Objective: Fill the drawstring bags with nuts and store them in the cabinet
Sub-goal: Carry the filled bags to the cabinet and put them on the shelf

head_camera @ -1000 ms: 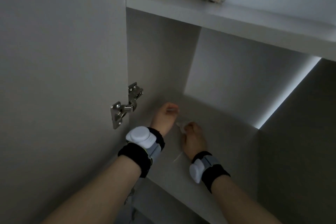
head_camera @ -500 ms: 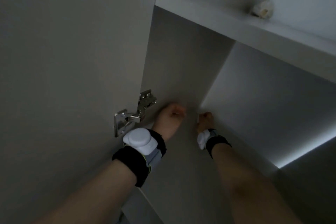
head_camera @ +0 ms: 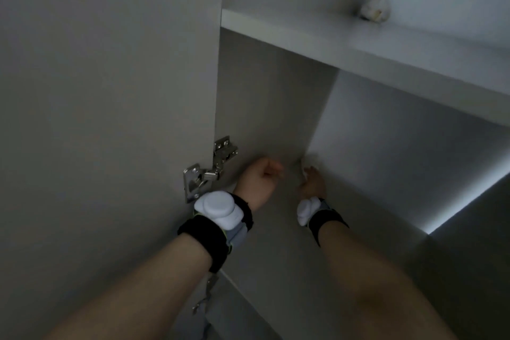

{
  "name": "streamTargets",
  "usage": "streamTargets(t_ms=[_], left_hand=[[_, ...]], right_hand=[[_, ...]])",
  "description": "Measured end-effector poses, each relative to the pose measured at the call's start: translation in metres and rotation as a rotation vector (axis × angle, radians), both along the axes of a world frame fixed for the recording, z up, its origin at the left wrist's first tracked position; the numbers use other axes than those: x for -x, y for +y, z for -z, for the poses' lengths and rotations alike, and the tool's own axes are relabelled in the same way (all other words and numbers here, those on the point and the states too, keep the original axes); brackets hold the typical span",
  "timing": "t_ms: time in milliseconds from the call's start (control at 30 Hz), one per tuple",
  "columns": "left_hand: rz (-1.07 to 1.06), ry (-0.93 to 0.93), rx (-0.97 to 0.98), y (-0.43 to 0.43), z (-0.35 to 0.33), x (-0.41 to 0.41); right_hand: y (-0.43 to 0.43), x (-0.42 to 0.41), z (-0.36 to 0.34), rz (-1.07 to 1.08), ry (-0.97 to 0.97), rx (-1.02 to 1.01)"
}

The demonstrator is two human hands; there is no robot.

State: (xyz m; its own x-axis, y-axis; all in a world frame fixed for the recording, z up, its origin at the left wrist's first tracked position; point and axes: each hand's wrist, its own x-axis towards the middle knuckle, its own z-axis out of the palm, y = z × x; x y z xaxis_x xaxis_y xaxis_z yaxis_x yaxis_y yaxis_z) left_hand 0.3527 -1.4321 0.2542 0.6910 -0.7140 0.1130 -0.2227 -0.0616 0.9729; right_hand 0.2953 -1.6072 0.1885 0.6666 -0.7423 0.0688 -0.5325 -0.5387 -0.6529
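A small white drawstring bag lies deep in the back-left corner of the lower cabinet shelf, mostly hidden by my fingers. My right hand reaches to it and its fingertips hold the bag. My left hand is just left of it, close to the cabinet's side wall, with fingers curled into a fist and nothing visible in it. A second filled white bag sits upright on the upper shelf.
The open cabinet door stands close on the left, joined by a metal hinge just beside my left wrist. A second hinge shows below my left forearm. A light strip glows along the right of the lower compartment.
Both hands have pushed further into the back-left corner of the lower shelf, my right hand carrying the bag there. The view has swung left and closer.
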Motion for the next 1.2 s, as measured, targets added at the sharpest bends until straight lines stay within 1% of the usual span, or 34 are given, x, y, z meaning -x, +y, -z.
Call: streamTargets(t_ms=[33, 133, 167, 233, 333, 500, 633, 733, 800, 867, 1033, 1067, 1167, 1200], left_hand=[[0.005, -0.033, -0.02, 0.004, -0.002, 0.002], [0.043, -0.131, -0.09, 0.029, -0.003, 0.009], [0.067, -0.189, -0.118, 0.042, -0.001, 0.015], [0.079, -0.27, -0.183, 0.054, 0.007, 0.018], [0.101, -0.319, -0.192, 0.08, 0.014, 0.032], [0.184, -0.412, -0.222, 0.129, 0.036, 0.055], [0.112, -0.42, -0.236, 0.188, 0.042, 0.076], [0.076, -0.452, -0.265, 0.222, 0.04, 0.084], [0.004, -0.463, -0.293, 0.25, 0.039, 0.099], [-0.081, -0.43, -0.319, 0.28, 0.041, 0.115], [-0.288, -0.315, -0.351, 0.354, 0.063, 0.17], [-0.295, -0.3, -0.354, 0.354, 0.061, 0.173], [-0.442, -0.27, -0.39, 0.415, 0.066, 0.209], [-0.449, -0.254, -0.39, 0.416, 0.067, 0.21]], right_hand=[[0.015, 0.004, 0.001, 0.019, -0.089, -0.028], [0.074, 0.025, -0.017, 0.013, -0.151, -0.012], [0.089, 0.032, -0.014, 0.015, -0.162, 0.011], [0.107, 0.041, -0.012, -0.003, -0.149, 0.034], [0.14, 0.062, -0.012, -0.019, -0.16, 0.029], [0.183, 0.09, 0.0, -0.012, -0.087, -0.069], [0.229, 0.108, 0.003, -0.137, -0.037, -0.09], [0.247, 0.112, 0.003, -0.177, -0.074, -0.098], [0.266, 0.12, 0.004, -0.241, -0.076, -0.121], [0.287, 0.13, 0.008, -0.303, -0.068, -0.15], [0.346, 0.164, 0.032, -0.438, -0.005, -0.299], [0.349, 0.162, 0.031, -0.429, -0.024, -0.312], [0.414, 0.168, 0.037, -0.578, -0.016, -0.331], [0.417, 0.169, 0.036, -0.586, -0.009, -0.323]])
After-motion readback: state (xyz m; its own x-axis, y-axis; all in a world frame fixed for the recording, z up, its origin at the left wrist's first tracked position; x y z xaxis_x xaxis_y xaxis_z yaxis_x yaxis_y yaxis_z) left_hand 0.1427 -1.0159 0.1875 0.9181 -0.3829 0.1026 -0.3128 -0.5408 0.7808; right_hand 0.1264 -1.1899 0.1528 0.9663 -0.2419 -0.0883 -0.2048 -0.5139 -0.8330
